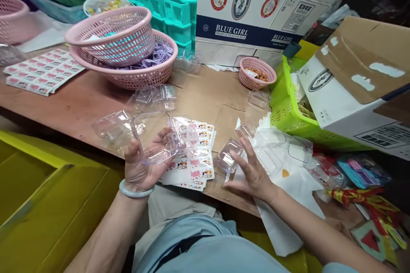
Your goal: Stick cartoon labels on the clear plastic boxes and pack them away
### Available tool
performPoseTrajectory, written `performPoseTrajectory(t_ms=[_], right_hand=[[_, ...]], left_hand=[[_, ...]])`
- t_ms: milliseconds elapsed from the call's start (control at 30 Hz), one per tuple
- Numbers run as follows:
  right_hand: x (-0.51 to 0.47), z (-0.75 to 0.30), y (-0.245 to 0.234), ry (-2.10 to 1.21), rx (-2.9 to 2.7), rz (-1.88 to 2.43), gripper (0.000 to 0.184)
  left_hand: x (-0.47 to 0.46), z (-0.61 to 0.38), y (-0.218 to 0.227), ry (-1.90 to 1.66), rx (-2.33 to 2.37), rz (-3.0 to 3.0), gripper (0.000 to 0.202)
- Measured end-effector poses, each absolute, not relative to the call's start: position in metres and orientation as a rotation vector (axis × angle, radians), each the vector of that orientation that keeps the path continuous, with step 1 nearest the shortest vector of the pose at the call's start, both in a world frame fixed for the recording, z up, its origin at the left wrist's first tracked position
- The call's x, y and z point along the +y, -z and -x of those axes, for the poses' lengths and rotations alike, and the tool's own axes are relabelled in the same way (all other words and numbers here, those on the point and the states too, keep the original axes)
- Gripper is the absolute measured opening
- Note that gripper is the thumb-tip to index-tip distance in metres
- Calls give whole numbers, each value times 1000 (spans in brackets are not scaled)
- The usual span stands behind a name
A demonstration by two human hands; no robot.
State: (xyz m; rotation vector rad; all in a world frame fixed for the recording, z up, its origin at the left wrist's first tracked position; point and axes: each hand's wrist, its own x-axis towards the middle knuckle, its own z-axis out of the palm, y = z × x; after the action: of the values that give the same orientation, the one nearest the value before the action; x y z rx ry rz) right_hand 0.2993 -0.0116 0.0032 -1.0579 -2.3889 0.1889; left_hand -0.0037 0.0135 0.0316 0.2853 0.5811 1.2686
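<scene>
My left hand, palm up with a pale bangle at the wrist, is closed on an open clear plastic clamshell box held over the table's front edge. My right hand has its fingers spread, fingertips touching another small clear plastic box on the table. Between the hands lies a stack of cat sticker sheets. More clear boxes lie on white paper just right of my right hand.
Two stacked pink baskets with purple pieces stand at the back left, next to sticker sheets. A small pink basket, a green crate and cardboard boxes stand at the back right. A yellow bin sits low on the left.
</scene>
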Motion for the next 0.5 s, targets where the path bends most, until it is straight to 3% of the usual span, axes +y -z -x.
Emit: performPoseTrajectory(t_ms=[200,367,500], right_hand=[[7,-286,1,-484,-1930,1241,84],[29,-230,-47,-1377,-1521,973,86],[36,-97,-74,-1888,-1648,641,87]], left_hand=[[-17,18,-38,-1314,567,-307,71],[-75,72,-55,-1462,628,-327,73],[-139,156,-73,-1631,787,-403,74]])
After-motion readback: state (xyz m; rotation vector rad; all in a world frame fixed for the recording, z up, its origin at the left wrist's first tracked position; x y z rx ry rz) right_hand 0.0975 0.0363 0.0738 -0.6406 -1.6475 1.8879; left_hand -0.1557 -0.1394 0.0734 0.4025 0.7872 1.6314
